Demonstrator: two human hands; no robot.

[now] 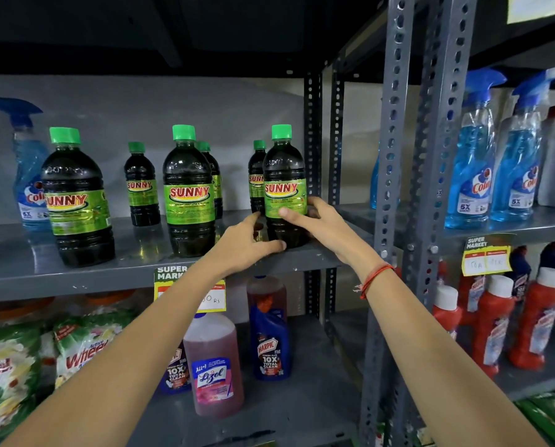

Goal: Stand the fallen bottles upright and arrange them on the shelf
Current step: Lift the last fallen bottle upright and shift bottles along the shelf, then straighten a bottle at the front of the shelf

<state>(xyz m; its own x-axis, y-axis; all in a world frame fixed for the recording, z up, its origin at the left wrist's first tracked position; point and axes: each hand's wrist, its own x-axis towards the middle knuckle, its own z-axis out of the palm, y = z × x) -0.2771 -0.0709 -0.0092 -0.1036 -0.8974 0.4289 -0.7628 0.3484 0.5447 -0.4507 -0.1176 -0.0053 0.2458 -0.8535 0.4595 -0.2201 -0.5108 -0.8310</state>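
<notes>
Several dark Sunny bottles with green caps stand upright on the grey shelf [147, 269]. The rightmost front bottle [284, 175] stands near the shelf's right end. Both hands hold it: my left hand [250, 240] grips its lower left side and base, my right hand [314, 221] wraps its right side with the thumb across the label. A smaller bottle [256, 172] stands right behind it. A middle front bottle [189, 195] and a large left bottle [76, 201] stand further left, with smaller bottles [141, 185] behind.
A blue Colin spray bottle [27, 175] stands at the far left. Perforated steel uprights [395, 156] bound the shelf on the right; beyond them stand more blue sprays [473, 162]. Below are Lizol [213, 366] and Harpic [269, 333] bottles and detergent bags [76, 346].
</notes>
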